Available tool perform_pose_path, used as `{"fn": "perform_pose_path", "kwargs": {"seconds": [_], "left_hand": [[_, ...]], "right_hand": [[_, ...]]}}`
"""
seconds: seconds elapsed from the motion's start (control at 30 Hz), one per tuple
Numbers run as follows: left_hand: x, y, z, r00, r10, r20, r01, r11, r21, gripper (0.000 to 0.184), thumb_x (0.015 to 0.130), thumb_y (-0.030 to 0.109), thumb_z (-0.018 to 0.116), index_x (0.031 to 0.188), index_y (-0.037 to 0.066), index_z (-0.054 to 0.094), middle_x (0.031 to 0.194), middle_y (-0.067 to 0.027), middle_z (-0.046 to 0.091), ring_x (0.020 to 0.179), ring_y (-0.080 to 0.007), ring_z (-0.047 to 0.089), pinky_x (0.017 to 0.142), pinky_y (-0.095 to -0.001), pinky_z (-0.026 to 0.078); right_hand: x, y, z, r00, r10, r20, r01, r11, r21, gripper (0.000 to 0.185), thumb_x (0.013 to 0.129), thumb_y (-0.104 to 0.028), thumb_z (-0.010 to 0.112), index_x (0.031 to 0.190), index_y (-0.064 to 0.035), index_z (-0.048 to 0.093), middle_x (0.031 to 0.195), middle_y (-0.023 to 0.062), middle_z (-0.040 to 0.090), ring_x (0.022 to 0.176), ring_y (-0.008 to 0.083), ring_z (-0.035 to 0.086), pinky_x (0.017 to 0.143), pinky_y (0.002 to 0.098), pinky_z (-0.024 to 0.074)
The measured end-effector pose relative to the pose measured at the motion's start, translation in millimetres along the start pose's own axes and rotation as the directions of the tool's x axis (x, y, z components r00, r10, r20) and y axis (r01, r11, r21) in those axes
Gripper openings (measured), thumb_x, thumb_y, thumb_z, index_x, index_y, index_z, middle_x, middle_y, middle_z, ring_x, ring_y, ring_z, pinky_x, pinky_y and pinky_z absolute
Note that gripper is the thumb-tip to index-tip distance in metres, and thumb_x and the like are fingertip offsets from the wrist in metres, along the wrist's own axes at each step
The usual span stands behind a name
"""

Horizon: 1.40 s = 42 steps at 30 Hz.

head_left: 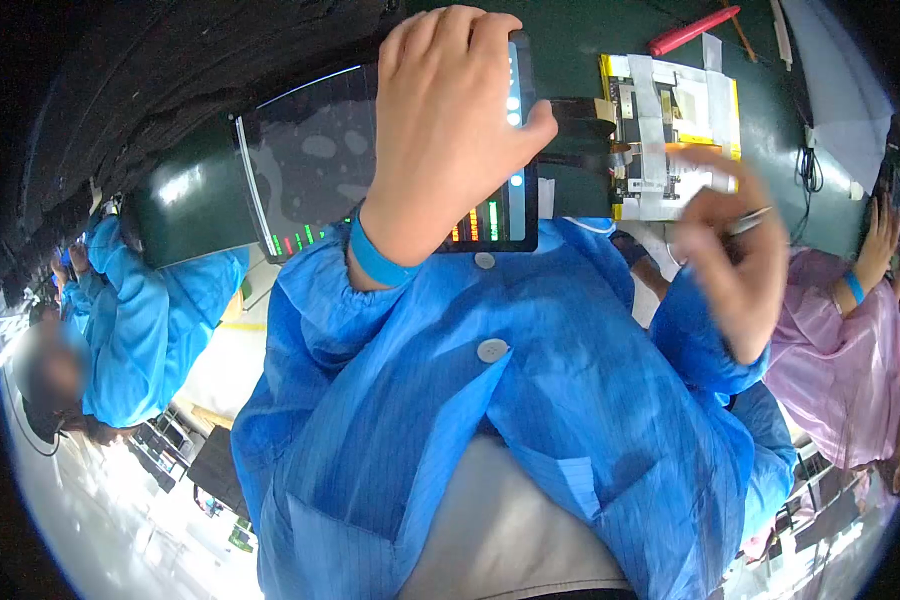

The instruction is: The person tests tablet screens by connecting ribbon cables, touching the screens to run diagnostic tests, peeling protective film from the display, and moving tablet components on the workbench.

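My left hand, with a blue band at the wrist, lies across a dark flat display panel. Its fingers curl over the panel's top edge, and the thumb rests by the right edge. Lit coloured text and icons show along the panel's lower and right sides. Dark flat cables run from the panel to a taped assembly with a circuit board, white sections and yellow edges. My right hand is smeared by motion just below this assembly. A thin silvery thing shows at its fingers; its kind is unclear.
A red pen-like tool lies above the assembly on the dark green table. Black cable is bundled at the right. People in blue and pink smocks sit on either side. Black cloth covers the upper left.
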State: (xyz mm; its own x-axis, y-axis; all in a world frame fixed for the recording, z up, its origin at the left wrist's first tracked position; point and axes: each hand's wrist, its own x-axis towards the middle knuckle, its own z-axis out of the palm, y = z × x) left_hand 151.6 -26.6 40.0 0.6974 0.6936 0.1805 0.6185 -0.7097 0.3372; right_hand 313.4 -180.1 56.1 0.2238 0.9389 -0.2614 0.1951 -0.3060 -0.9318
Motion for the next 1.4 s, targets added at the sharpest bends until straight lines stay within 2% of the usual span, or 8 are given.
{"fn": "perform_pose_path", "kwargs": {"seconds": [0.1, 0.27, 0.57, 0.67, 0.9, 1.0, 1.23, 1.4], "left_hand": [[2, 1, 2, 1.0, -0.005, -0.017, 0.005, 1.0, -0.016, 0.046, 0.063, 0.018, 0.07, 0.102, 0.001, 0.053, 0.099, -0.0164, 0.052, 0.101, -0.0322, 0.049, 0.093, -0.0411, 0.036], [1, -7, 7, 0.997, 0.033, -0.073, -0.037, 0.998, -0.058, 0.045, 0.06, 0.017, 0.07, 0.099, 0.001, 0.053, 0.098, -0.0159, 0.051, 0.099, -0.0326, 0.049, 0.091, -0.041, 0.037], [-28, -35, -40, 0.992, 0.126, 0.024, -0.121, 0.984, -0.129, 0.049, 0.087, 0.02, 0.051, 0.129, -0.002, 0.042, 0.128, -0.0241, 0.044, 0.121, -0.037, 0.04, 0.104, -0.042, 0.028], [-78, -63, -68, 0.983, -0.163, -0.081, 0.149, 0.976, -0.16, 0.053, 0.077, 0.022, 0.063, 0.125, 0.008, 0.049, 0.124, -0.0132, 0.053, 0.121, -0.0273, 0.044, 0.1, -0.039, 0.031], [-151, -91, -42, 0.938, -0.261, -0.228, 0.259, 0.965, -0.038, 0.065, 0.071, 0.018, 0.065, 0.132, 0.011, 0.043, 0.136, -0.0138, 0.039, 0.13, -0.0324, 0.031, 0.107, -0.0513, 0.019], [-156, -88, -32, 0.94, -0.273, -0.205, 0.286, 0.958, 0.035, 0.074, 0.069, 0.024, 0.068, 0.136, 0.012, 0.037, 0.14, -0.0135, 0.034, 0.132, -0.0348, 0.026, 0.108, -0.054, 0.012], [-156, -103, -39, 0.913, -0.298, -0.277, 0.305, 0.952, -0.019, 0.066, 0.078, 0.025, 0.061, 0.137, 0.009, 0.034, 0.14, -0.014, 0.035, 0.133, -0.0332, 0.026, 0.109, -0.0517, 0.008], [-144, -128, -35, 0.84, -0.463, -0.282, 0.403, 0.881, -0.247, 0.053, 0.09, 0.032, 0.049, 0.133, 0.004, 0.039, 0.138, -0.0165, 0.037, 0.131, -0.0312, 0.031, 0.107, -0.0394, 0.022]], "right_hand": [[5, -8, 25, 0.956, -0.079, 0.284, 0.12, 0.984, -0.129, 0.036, 0.081, -0.005, 0.055, 0.116, 0.0025, 0.053, 0.111, 0.0158, 0.059, 0.092, 0.0217, 0.059, 0.082, 0.0305, 0.0436], [22, 15, 44, 0.925, -0.353, 0.14, 0.375, 0.909, -0.18, 0.042, 0.079, -0.003, 0.057, 0.12, -0.0005, 0.05, 0.115, 0.0205, 0.053, 0.105, 0.0392, 0.052, 0.086, 0.0387, 0.044], [27, 16, 44, 0.929, -0.34, 0.143, 0.366, 0.896, -0.251, 0.032, 0.081, -0.003, 0.055, 0.113, 0.0, 0.055, 0.101, 0.0165, 0.058, 0.085, 0.0274, 0.057, 0.076, 0.0313, 0.0432], [14, 11, 40, 0.997, -0.078, 0.024, 0.079, 0.995, -0.061, 0.027, 0.083, -0.004, 0.051, 0.111, -0.002, 0.052, 0.085, 0.0079, 0.053, 0.071, 0.0161, 0.046, 0.068, 0.0282, 0.0385], [13, 35, 60, 0.923, -0.151, -0.354, 0.28, 0.894, 0.35, 0.024, 0.093, -0.013, 0.046, 0.113, -0.0002, 0.044, 0.096, 0.0087, 0.052, 0.077, 0.0095, 0.046, 0.067, 0.0195, 0.0365], [12, 37, 54, 0.946, -0.223, -0.236, 0.295, 0.893, 0.339, 0.021, 0.092, -0.006, 0.049, 0.111, -0.0007, 0.044, 0.094, 0.0079, 0.054, 0.073, 0.0086, 0.047, 0.064, 0.0187, 0.0376], [8, 37, 47, 0.948, -0.247, -0.2, 0.191, 0.945, -0.265, 0.016, 0.084, 0.005, 0.057, 0.098, -0.0002, 0.052, 0.081, 0.0055, 0.059, 0.073, 0.0072, 0.055, 0.061, 0.0213, 0.0438], [22, 23, 49, 0.874, -0.481, -0.076, 0.307, 0.666, -0.68, 0.014, 0.071, -0.008, 0.071, 0.078, -0.0041, 0.06, 0.074, 0.0076, 0.058, 0.065, 0.026, 0.058, 0.059, 0.0319, 0.046]]}}
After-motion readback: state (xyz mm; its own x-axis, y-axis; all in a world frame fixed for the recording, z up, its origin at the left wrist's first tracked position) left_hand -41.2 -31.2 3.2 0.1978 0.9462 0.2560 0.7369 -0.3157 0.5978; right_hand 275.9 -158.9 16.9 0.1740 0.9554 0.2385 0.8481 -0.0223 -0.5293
